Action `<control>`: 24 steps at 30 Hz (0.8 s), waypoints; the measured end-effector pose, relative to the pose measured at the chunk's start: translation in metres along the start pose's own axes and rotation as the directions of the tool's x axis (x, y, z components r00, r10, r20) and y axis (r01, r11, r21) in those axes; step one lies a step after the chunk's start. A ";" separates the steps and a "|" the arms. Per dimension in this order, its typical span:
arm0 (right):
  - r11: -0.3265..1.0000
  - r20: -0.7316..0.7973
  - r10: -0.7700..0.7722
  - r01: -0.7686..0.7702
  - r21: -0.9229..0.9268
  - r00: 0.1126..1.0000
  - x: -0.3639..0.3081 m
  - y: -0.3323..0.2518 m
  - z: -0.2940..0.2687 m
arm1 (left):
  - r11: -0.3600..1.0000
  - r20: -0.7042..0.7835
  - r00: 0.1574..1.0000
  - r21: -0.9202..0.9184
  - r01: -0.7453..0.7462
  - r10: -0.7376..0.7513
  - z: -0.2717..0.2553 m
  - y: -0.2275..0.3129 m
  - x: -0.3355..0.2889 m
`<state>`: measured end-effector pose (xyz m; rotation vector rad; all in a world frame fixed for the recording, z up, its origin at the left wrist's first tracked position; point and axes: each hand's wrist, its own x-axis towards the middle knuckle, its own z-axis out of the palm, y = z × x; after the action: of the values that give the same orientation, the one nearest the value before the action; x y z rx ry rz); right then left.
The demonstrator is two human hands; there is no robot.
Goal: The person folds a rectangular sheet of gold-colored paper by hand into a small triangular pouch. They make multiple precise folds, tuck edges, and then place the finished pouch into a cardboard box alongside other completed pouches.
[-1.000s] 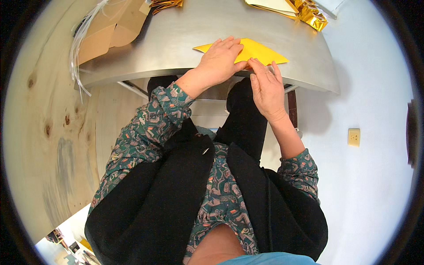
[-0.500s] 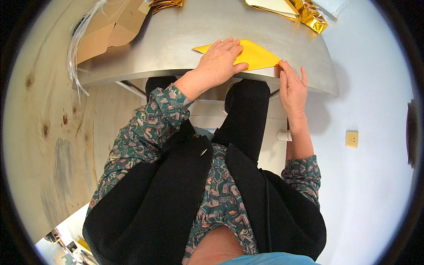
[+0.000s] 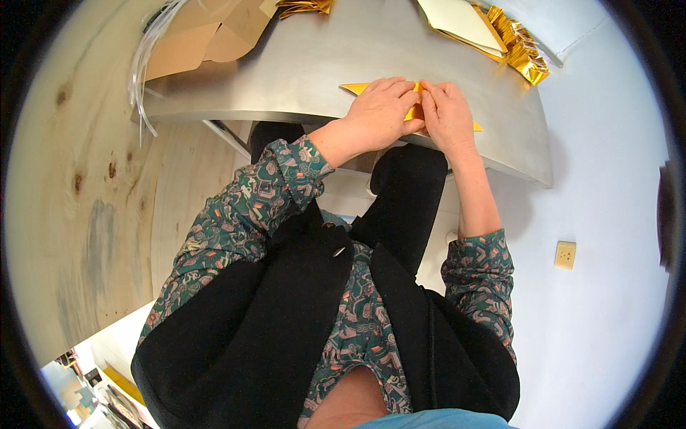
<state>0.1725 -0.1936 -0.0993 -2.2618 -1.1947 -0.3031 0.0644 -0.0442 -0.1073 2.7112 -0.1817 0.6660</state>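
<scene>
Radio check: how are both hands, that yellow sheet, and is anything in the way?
Left hand and right hand on yellow sheet, mostly covering it. Sheet near edge of table. Cardboard and gold fringe lie apart.

I am sitting at a grey worktop [image 3: 336, 64], which is carrying a yellow sheet [image 3: 412, 112] with pointed ends near its front edge. On my left, brown cardboard [image 3: 214, 39] is lying; farther back, a bundle of gold foil [image 3: 307, 7] is resting. At the far right, cream sheets [image 3: 461, 25] are lying beside a pleated gold strip [image 3: 525, 53].
</scene>
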 end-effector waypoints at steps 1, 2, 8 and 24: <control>1.000 -0.002 0.016 -0.016 0.006 1.000 0.000 0.002 0.001 | 1.000 -0.001 1.000 -0.009 -0.002 0.002 0.000 0.000 0.000; 1.000 0.003 0.007 -0.007 0.000 1.000 -0.001 0.003 0.002 | 1.000 -0.001 1.000 -0.018 -0.004 0.004 -0.001 0.001 -0.001; 0.998 0.026 -0.018 0.019 -0.063 1.000 -0.002 0.002 -0.001 | 0.972 0.034 0.999 0.233 -0.039 0.032 -0.013 0.000 -0.010; 0.953 0.128 -0.121 0.151 -0.262 0.984 0.017 0.046 0.001 | 0.959 0.105 0.993 0.282 0.020 -0.052 -0.057 -0.033 -0.034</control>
<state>0.2193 -0.2019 -0.1097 -2.4599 -1.4472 -0.4218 0.0166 0.0081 -0.0855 3.0189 -0.0682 0.5678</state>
